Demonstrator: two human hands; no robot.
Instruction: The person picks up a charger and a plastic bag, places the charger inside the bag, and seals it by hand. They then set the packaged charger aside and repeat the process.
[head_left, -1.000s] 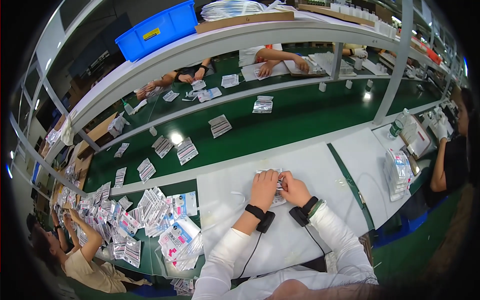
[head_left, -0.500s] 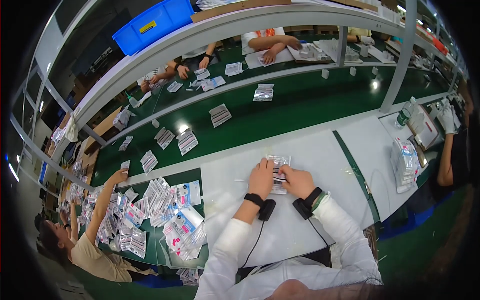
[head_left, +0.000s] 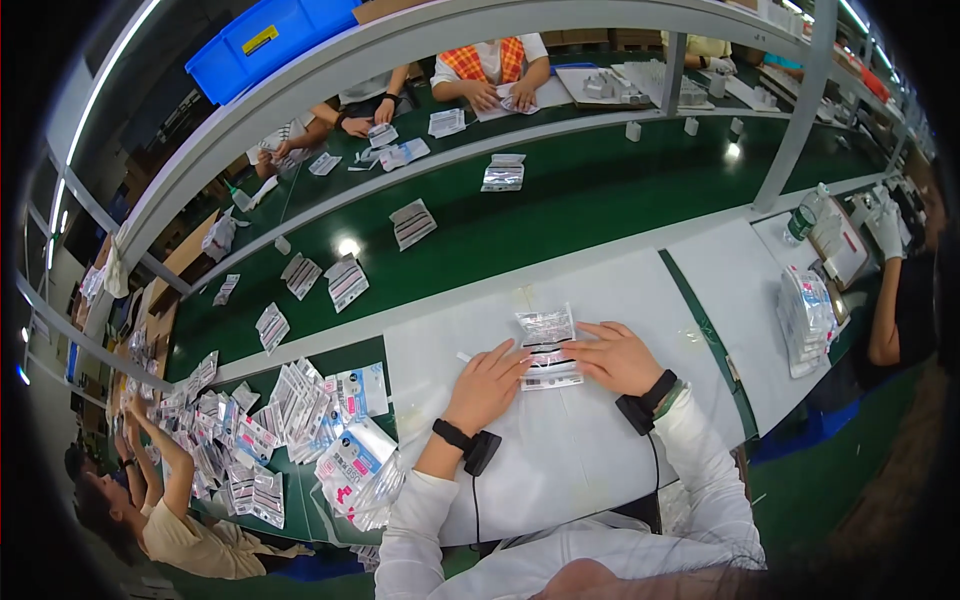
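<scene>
A flat silvery plastic pouch (head_left: 546, 324) with dark stripes lies on the white work surface (head_left: 590, 450) in front of me. My left hand (head_left: 487, 383) rests on its left edge, fingers stretched out and lying flat. From the other side my right hand (head_left: 616, 358) touches the pouch, its fingers extended and spread a little. Neither hand grips it. Both wrists wear black bands with small black boxes, and cables run from these toward me.
A heap of printed pouches (head_left: 358, 455) lies at left, where a co-worker in beige (head_left: 200, 540) reaches. Several pouches lie on the green belt (head_left: 450, 255) beyond. At right stand a stack of packs (head_left: 806, 320) and a water bottle (head_left: 803, 222). A metal frame (head_left: 797, 120) rises ahead.
My hands have moved apart and flattened, uncovering more of the pouch. The left co-worker's arm has drawn back from the belt's edge toward the heap. The whole view has shifted slightly.
</scene>
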